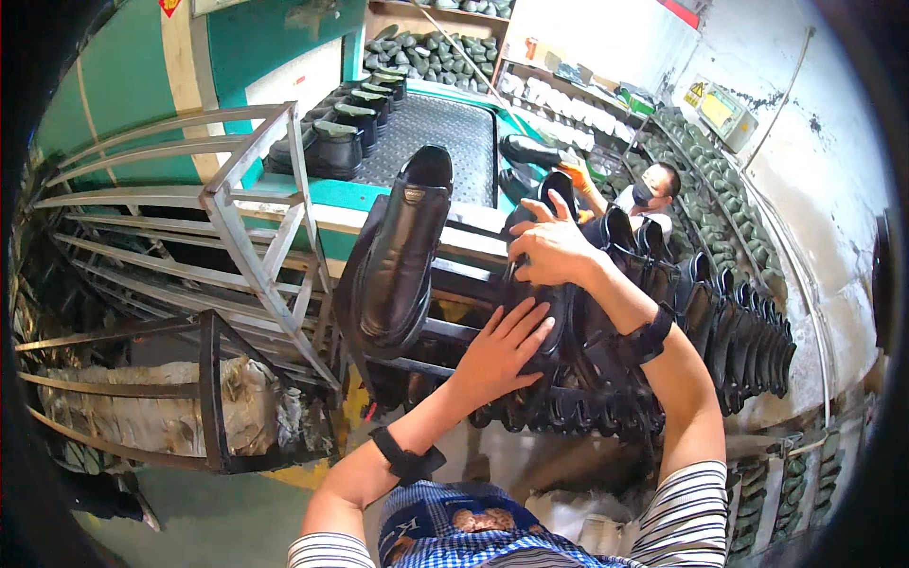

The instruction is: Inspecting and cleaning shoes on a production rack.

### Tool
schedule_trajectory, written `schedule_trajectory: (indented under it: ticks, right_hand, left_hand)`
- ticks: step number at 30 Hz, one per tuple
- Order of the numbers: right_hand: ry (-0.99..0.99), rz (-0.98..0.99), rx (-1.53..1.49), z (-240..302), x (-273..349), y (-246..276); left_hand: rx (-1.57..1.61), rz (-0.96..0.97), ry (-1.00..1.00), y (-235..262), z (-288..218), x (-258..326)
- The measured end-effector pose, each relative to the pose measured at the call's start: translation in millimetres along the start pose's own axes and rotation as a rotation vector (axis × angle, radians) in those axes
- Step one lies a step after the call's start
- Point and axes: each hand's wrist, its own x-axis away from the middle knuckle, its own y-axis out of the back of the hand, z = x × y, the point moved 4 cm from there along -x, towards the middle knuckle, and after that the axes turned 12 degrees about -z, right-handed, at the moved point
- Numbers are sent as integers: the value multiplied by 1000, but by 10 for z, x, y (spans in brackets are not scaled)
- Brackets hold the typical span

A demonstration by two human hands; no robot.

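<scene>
Both hands are on one black boot [554, 312] standing upright on the rack [454, 331] at centre — the right hand [551, 248] curled over its top, clamped on it, the left hand [499, 348] spread flat against its near side. Just left, a glossy black shoe [402, 251] tilts on the rack. A row of black boots [748, 341] runs off right — a masked co-worker [649, 194] stands beyond.

Shoe workshop around a conveyor and racks

A row of black shoes [346, 128] stands along the left edge of the dotted grey conveyor belt [436, 133]. A bare metal rack [237, 237] fills the left side. A masked co-worker [649, 194] with an orange glove [576, 175] sits beyond, beside curved shelves of dark green lasts [729, 222].
</scene>
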Motion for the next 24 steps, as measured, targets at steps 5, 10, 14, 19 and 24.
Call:
schedule_trajectory:
  ticks: [5, 10, 14, 19, 24]
  right_hand:
    - [134, -313, 73, 46, 64, -92]
    - [51, -400, 252, 233, 45, 3]
    - [113, -552, 327, 114, -53, 51]
    - [-210, -854, 24, -264, 26, 316]
    - [-333, -547, -258, -115, 398, 217]
  left_hand:
    - [-36, 16, -9, -8, 0, -2]
    - [-76, 30, 2, -24, 34, 25]
    - [-92, 8, 4, -64, 4, 39]
    - [-112, -45, -5, -86, -32, 44]
    - [-144, -68, -8, -76, 4, 60]
